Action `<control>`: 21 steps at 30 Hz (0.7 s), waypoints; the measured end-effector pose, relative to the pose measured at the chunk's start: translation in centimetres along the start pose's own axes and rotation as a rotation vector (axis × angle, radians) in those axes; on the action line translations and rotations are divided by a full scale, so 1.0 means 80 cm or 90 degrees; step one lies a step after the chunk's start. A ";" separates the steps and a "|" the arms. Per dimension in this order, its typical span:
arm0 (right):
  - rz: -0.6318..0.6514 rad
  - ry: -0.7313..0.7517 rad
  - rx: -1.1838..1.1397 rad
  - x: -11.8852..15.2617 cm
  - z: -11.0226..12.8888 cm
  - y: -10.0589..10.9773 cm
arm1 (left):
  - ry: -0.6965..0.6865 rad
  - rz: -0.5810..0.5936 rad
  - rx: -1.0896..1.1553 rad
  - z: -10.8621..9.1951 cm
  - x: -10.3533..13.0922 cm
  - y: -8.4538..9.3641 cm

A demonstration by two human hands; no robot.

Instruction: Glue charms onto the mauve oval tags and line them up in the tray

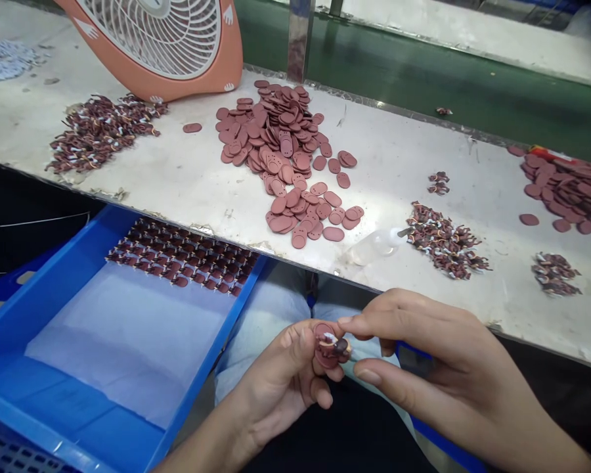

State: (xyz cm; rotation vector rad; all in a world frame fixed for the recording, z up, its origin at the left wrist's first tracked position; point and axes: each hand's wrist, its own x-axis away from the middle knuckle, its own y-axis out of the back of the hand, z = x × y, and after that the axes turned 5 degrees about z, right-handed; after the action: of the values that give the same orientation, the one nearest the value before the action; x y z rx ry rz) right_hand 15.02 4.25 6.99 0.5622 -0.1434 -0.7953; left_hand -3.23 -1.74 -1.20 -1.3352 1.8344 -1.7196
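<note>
Above my lap, my left hand [285,371] pinches a reddish-brown oval disc [324,330] between thumb and fingers. On the disc sits a small figure [329,348] with brown, white and tan parts and a dark round end. My right hand [438,361] is just right of it, thumb and index finger apart. Its index fingertip is at the disc's upper edge; whether it touches, I cannot tell. On the table ahead lie a large pile of similar oval discs [285,131] and a smaller pile of brown figures [443,240].
A blue tray [0,351] at left holds rows of assembled pieces [177,253] on a white sheet [128,335]. An orange fan [211,84] stands behind another figure pile [101,135]. A clear bottle [377,246] lies near the table edge. More discs [571,190] lie at right.
</note>
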 end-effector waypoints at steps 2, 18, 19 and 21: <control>-0.003 -0.011 -0.006 -0.001 -0.001 -0.002 | -0.003 -0.001 -0.002 -0.001 0.000 0.000; -0.176 0.095 0.148 -0.019 -0.020 -0.042 | -0.119 -0.091 -0.074 -0.015 0.003 0.002; -0.201 0.113 0.189 -0.020 -0.023 -0.047 | -0.165 -0.136 -0.102 -0.015 0.004 0.000; -0.238 0.158 0.269 -0.022 -0.027 -0.056 | -0.247 -0.196 -0.159 -0.015 0.007 -0.004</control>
State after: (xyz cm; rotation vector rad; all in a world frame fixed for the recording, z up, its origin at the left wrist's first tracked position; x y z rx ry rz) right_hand 11.67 3.87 2.92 1.1036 0.0269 -1.0580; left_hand -4.26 -1.37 -0.39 -1.9793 1.7240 -1.2580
